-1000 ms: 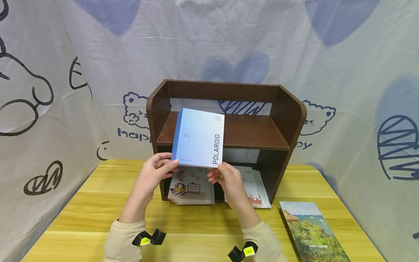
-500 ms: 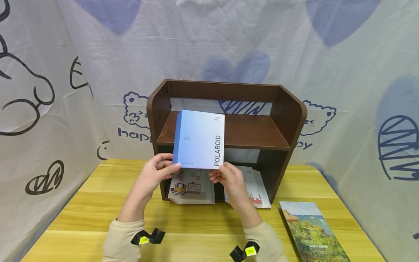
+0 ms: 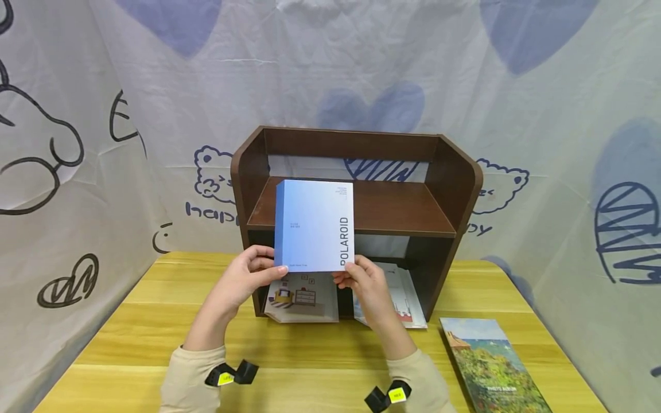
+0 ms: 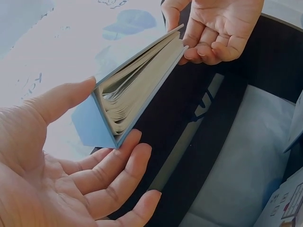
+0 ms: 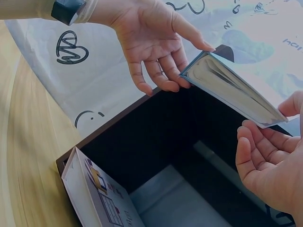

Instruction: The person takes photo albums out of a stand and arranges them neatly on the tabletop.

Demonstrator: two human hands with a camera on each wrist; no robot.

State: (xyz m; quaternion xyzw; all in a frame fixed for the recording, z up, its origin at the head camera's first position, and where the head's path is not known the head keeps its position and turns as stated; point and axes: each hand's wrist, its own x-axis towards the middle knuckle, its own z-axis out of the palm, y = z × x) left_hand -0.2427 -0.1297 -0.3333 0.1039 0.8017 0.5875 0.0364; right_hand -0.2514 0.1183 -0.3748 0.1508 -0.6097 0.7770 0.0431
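A pale blue and white photo album [image 3: 315, 226] marked POLAROID is held up before the shelf, its cover towards me. My left hand [image 3: 242, 279] pinches the lower left corner by the spine, thumb on the cover and fingers behind. At the lower right corner, my right hand [image 3: 369, 287] pinches it between thumb and fingers. From below, the left wrist view shows the album's page edges [image 4: 142, 78] slightly fanned between the covers. The album overlaps the upper shelf board [image 3: 403, 209] in the head view; whether it touches the board I cannot tell.
The dark brown two-tier shelf [image 3: 356, 143] stands on the wooden table [image 3: 129, 327]. Its lower tier holds a book with a drawn room [image 3: 304, 301] at left and another pale book [image 3: 405, 292] at right. A painted-cover photo album [image 3: 490, 367] lies at the table's right.
The blue album has come down slightly and turned a little, so that it stands straighter. Both hands have kept their grip and moved with it.
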